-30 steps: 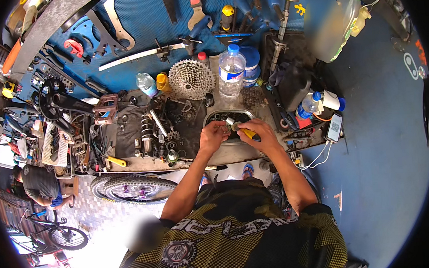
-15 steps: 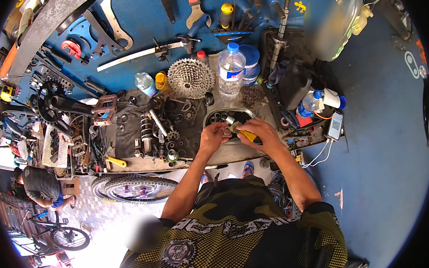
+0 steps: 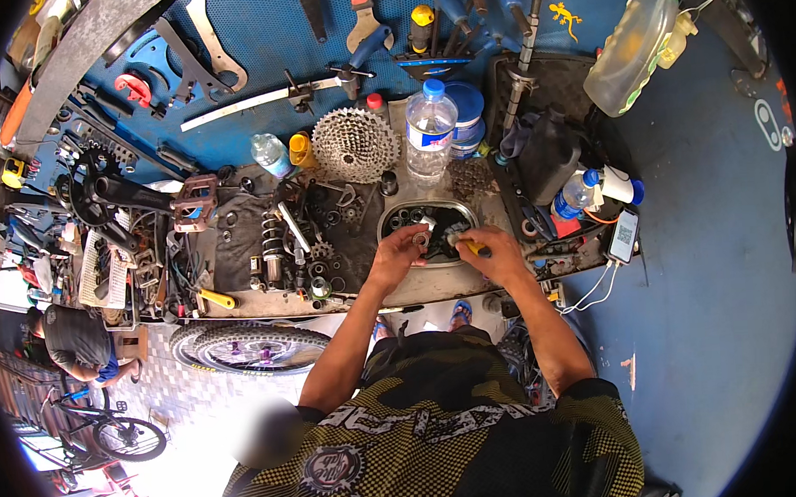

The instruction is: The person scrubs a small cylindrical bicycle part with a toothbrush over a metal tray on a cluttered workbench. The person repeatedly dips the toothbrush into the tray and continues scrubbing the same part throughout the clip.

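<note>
My left hand (image 3: 400, 257) pinches a small ring-shaped metal part (image 3: 422, 239) over the near side of a metal pan (image 3: 382, 231). Its fingers hide some of the part, and its exact kind is unclear. Closed around a yellow-and-black handle, my right hand (image 3: 496, 257) holds what looks like a small brush (image 3: 477, 247). The brush's pale head points toward the left hand, a short gap from the ring. Inside the pan, several small metal parts (image 3: 403, 218) lie in dark contents.
Behind the pan stand a clear bottle (image 3: 430, 139) and a large cassette (image 3: 355, 146). A shock absorber (image 3: 273, 246) and loose parts lie to the left. On the right are a small bottle (image 3: 575, 194) and a cabled phone (image 3: 623, 236). Tools hang on the blue pegboard (image 3: 270, 39).
My right hand has drawn back to the right, taking the brush away from the ring. My left hand stays nearly in place, still pinching the ring.
</note>
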A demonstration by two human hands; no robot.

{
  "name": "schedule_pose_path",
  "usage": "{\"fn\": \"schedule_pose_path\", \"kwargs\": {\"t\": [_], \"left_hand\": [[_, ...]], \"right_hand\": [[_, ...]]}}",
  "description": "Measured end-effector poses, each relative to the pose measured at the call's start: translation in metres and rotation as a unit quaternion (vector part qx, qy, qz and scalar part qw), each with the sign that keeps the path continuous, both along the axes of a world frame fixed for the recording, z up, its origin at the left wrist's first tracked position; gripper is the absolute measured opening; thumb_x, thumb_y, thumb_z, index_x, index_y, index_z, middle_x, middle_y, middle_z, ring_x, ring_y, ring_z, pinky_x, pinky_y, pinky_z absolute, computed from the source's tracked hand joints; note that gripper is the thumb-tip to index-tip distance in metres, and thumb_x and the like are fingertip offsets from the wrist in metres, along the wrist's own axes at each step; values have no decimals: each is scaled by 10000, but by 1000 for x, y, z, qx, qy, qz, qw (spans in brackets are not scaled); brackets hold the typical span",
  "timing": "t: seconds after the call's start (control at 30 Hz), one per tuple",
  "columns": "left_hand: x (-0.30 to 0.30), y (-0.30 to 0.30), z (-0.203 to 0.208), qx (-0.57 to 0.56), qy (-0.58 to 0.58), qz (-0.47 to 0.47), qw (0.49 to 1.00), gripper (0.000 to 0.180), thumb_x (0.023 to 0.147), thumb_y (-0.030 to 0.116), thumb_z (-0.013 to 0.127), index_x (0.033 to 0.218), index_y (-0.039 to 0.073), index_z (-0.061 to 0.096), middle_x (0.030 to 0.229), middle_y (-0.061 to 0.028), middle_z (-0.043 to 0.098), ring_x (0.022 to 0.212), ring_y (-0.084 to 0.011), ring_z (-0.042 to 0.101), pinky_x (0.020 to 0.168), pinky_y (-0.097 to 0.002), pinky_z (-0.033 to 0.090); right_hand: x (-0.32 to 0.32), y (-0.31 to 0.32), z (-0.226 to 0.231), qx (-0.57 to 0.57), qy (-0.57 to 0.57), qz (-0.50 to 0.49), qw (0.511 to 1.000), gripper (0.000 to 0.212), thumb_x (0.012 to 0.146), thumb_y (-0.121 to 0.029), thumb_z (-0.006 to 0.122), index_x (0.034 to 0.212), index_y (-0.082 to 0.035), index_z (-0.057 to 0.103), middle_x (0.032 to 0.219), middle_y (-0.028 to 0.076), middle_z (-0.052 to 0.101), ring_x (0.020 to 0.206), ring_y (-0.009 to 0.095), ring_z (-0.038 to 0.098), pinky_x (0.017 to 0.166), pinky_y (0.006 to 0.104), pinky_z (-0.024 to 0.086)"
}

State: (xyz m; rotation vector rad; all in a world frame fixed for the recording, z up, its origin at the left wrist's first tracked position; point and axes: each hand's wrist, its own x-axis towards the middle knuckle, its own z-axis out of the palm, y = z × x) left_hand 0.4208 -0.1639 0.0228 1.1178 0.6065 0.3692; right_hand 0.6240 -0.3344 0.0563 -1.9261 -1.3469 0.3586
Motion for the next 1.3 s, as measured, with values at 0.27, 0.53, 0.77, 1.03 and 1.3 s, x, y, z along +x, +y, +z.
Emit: {"fn": "schedule_pose_path", "kwargs": {"t": [0.27,0.53,0.77,1.03,1.3], "left_hand": [[2,1,2,129,106,3,986,368,1047,-16,647,1412,-32,694,1108,-56,789,920,-103,703,798,-276,610],[1,-4,-1,143,124,51,981,308,1073,58,680,1355,-62,714,990,-35,765,862,-87,682,741,-272,581],[5,-2,-1,205,112,87,968,286,1055,79,710,1319,-24,749,1004,-101,836,808,-78,706,702,-284,563],[7,-3,1,246,125,86,957,305,1026,51,727,1323,-17,747,1104,-161,846,994,-167,798,840,-321,601],[13,-1,15,212,98,67,970,294,1055,21,667,1339,-10,735,1158,-126,827,1002,-144,765,828,-307,606]], "right_hand": [[-43,34,15,44,236,-10,971,268,977,-244,843,1169,-59,814,1045,110,824,951,171,779,869,320,594],[-44,32,31,75,192,14,978,247,970,-203,846,1151,-38,816,1043,129,825,946,205,792,863,326,602],[-51,33,29,139,174,-23,975,229,987,-181,834,1129,-2,811,955,90,822,874,111,759,793,280,577],[-54,24,33,57,186,-78,978,270,1006,-262,812,1132,-23,801,905,67,798,842,99,720,786,290,563],[-51,26,37,22,209,-101,972,300,1017,-345,779,1120,-65,805,901,78,803,861,175,756,808,342,582]]}}
